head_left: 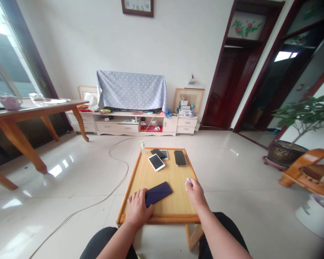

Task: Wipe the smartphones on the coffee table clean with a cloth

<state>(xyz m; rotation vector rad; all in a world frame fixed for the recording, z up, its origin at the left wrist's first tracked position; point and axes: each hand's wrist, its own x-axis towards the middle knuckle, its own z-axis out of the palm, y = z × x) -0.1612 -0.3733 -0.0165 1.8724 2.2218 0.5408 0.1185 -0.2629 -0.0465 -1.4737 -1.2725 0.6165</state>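
Note:
My left hand (138, 208) grips the left end of a dark blue smartphone (159, 193), thumb along its near edge and fingers at the far side. The phone lies on or just over the small wooden table (178, 198). At the table's right edge my right hand (196, 194) is closed on a small crumpled white and grey wad (188, 182), perhaps tissue or cloth. Farther back lies a white phone (156, 162) with a dark screen. Behind it, a black phone (158, 153) partly covers another white phone (165, 154). A dark phone (180, 158) lies apart at the right.
A pump bottle (142, 146) stands at the table's far left corner. A cable (108, 196) runs over the tiled floor at left. Beyond are a low cabinet (118, 127) and a larger table (37, 108). To the right stand a potted plant (287, 153) and a white bucket (314, 216).

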